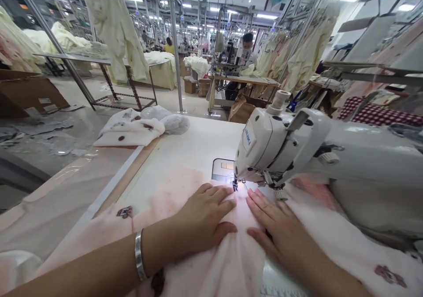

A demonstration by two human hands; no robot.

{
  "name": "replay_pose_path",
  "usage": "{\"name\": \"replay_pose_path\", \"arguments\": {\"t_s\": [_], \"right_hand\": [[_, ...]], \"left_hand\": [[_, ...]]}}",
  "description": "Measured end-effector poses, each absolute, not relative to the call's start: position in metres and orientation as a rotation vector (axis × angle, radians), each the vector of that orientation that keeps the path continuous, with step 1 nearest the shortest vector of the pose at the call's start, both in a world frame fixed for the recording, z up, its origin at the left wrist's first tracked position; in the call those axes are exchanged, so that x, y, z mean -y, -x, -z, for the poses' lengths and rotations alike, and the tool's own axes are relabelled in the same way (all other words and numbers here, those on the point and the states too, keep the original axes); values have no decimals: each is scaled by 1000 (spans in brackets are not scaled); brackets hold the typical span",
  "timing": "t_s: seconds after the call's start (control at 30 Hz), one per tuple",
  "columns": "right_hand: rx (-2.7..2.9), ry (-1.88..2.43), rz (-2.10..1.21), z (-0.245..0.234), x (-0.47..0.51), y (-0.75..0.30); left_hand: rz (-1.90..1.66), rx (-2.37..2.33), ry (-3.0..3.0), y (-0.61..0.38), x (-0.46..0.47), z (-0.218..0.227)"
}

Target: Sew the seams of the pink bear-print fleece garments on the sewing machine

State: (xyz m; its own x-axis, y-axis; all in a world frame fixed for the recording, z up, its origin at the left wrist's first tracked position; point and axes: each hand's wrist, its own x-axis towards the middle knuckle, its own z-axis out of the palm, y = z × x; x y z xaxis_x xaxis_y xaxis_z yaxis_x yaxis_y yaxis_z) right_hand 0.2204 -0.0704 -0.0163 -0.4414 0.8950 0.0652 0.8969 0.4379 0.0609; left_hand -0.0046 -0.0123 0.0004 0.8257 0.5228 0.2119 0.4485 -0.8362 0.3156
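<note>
A pale pink fabric piece (178, 178) with small dark printed animals spreads over the white sewing table, its folds running toward me. My left hand (205, 215) lies on it left of the needle, fingers stretched out and pressing the cloth. On the other side, my right hand (276, 222) rests flat on the fabric with its fingers pointing at the presser foot (235, 185). Between the two hands' fingertips, the cloth lies under the foot of a white sewing machine (261, 142), lit by its small lamp. A silver bracelet (140, 255) circles my left wrist.
Folded white printed fabric (132, 129) sits at the table's back left corner. The machine's arm stretches across the right side. Beyond stand a metal-framed table (109, 61), hanging garments, cardboard boxes (244, 108) and a person (244, 52) at another machine.
</note>
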Motion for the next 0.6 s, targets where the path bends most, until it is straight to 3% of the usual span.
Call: {"name": "replay_pose_path", "arguments": {"t_s": [0.6], "right_hand": [[2635,1957,27,9,37,-227]], "left_hand": [[-545,-898,-2758,-7,-20,14]]}}
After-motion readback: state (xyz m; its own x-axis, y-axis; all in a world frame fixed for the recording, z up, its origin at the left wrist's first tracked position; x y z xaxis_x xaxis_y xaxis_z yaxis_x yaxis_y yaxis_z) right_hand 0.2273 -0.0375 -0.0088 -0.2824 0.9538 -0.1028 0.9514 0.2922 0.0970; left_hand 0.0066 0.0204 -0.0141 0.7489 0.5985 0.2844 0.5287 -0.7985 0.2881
